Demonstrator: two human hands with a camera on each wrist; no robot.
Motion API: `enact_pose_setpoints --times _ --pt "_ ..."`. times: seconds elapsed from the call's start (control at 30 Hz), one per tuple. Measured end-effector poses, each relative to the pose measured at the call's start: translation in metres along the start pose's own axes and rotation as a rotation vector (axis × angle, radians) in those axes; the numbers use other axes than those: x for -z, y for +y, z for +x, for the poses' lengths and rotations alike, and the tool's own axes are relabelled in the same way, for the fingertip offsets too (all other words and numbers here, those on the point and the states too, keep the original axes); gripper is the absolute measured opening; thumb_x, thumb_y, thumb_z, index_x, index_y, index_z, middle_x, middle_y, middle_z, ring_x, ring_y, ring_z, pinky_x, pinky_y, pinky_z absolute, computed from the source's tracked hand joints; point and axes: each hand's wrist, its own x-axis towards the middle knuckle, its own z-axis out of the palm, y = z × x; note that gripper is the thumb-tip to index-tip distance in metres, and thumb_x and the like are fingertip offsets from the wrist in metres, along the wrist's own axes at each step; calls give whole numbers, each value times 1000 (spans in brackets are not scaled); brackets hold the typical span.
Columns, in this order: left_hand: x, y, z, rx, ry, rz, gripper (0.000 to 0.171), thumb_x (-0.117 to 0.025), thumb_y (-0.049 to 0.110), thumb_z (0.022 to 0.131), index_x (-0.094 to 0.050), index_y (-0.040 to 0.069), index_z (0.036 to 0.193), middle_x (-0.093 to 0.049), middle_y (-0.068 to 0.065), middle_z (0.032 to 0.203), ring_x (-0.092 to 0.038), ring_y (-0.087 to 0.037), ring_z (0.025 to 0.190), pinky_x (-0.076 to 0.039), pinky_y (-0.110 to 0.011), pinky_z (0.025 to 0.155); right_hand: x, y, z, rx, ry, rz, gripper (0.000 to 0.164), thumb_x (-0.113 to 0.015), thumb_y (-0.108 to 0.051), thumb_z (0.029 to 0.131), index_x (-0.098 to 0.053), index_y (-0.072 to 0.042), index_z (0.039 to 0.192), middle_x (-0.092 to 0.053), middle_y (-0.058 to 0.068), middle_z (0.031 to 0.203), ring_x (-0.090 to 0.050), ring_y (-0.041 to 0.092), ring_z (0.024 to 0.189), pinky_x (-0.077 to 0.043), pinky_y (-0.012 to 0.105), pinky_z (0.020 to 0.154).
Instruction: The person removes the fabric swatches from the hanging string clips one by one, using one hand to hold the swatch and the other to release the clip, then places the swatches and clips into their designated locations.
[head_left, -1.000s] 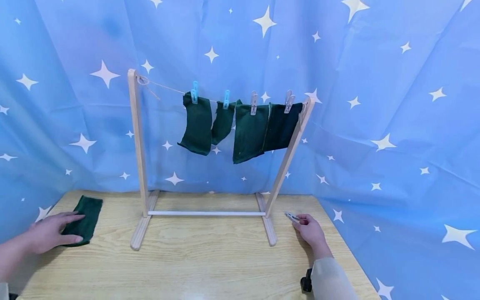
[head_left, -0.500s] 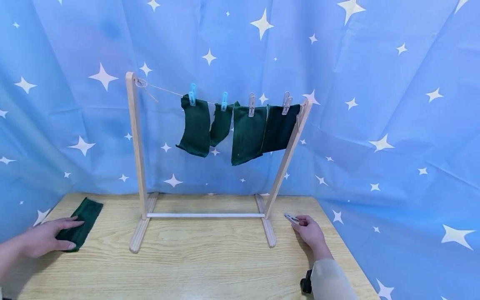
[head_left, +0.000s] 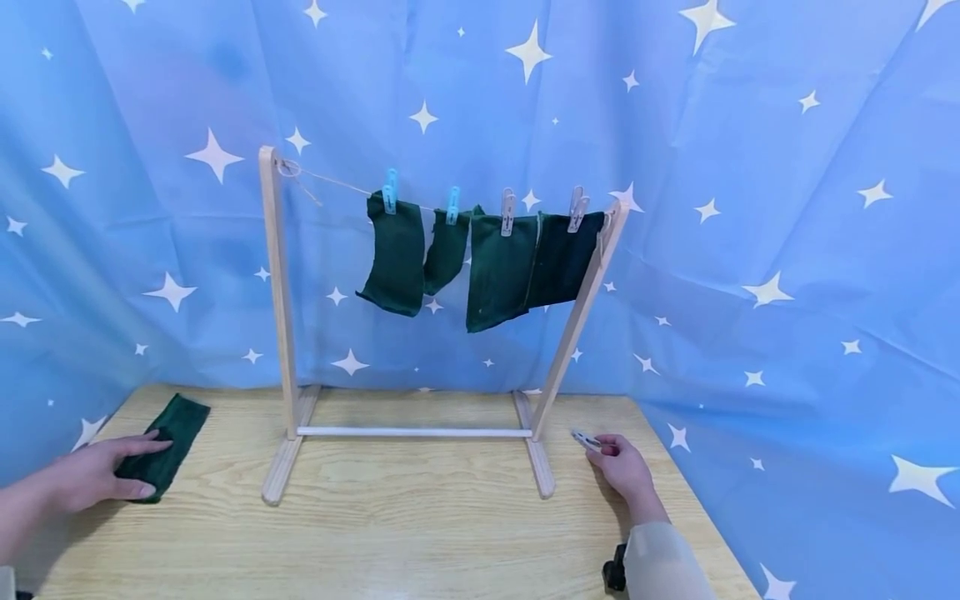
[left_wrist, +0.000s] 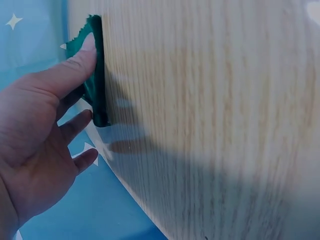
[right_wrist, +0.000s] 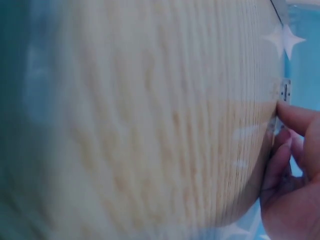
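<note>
A dark green cloth (head_left: 178,437) lies on the table at the far left. My left hand (head_left: 93,475) rests on its near part, with index finger and thumb stretched apart over it in the head view. In the left wrist view the thumb of my left hand (left_wrist: 42,130) touches the green cloth (left_wrist: 99,75); part of the hand is hidden behind the cloth. At the right, my right hand (head_left: 624,471) pinches a pale grey clothespin (head_left: 585,439) just above the table. The right wrist view shows part of this clothespin (right_wrist: 285,90) beyond the fingertips of my right hand (right_wrist: 292,185).
A wooden drying rack (head_left: 279,292) stands mid-table, its string (head_left: 341,181) tied between two posts. Several green cloths (head_left: 501,275) hang there from blue clothespins (head_left: 390,196) and grey clothespins (head_left: 507,215). A star-patterned blue curtain (head_left: 750,208) closes off the back and sides.
The cloth at the left has turned and slid slightly toward me along with my left hand, mostly in the first half second. My right hand keeps its place with the clothespin.
</note>
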Motion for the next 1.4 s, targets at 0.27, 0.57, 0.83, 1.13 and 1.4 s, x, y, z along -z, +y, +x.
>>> enact_pose_setpoints --times 0.27,0.57,0.83,1.13,1.4 --pt "-4 -10 2 8 25 5 86 -86 36 95 -49 -16 153 -30 -57 154 -32 -81 134 -48 -78 100 -1 1 -1 11 7 -22 47 -66 -30 110 -59 -2 146 -61 20 127 -55 36 109 -45 46 91" --pt "-6 -5 1 15 12 9 86 -82 39 99 -47 -16 155 -29 -57 154 -34 -81 134 -48 -77 99 0 -2 -7 33 24 -43 45 -63 -30 112 -58 0 146 -64 22 131 -59 37 111 -47 52 96" --pt "-7 -1 -2 10 28 60 81 -76 42 103 -48 -14 156 -32 -55 155 -35 -81 134 -44 -83 94 0 1 -4 23 15 -19 50 -64 -30 110 -56 2 147 -63 22 131 -59 37 113 -47 52 98" --pt "-12 -6 -7 -16 131 58 78 -74 43 105 -51 -11 156 -34 -53 157 -37 -79 135 -48 -78 94 2 4 -5 17 1 67 59 -71 -34 107 -54 2 151 -63 25 140 -62 35 120 -51 44 99" --pt "-1 13 -6 -14 186 -12 71 -71 41 108 -53 -9 155 -37 -52 157 -41 -76 135 -54 -72 92 27 -10 -13 34 24 320 59 -64 -27 113 -46 3 160 -70 16 131 -69 10 92 -59 29 76"
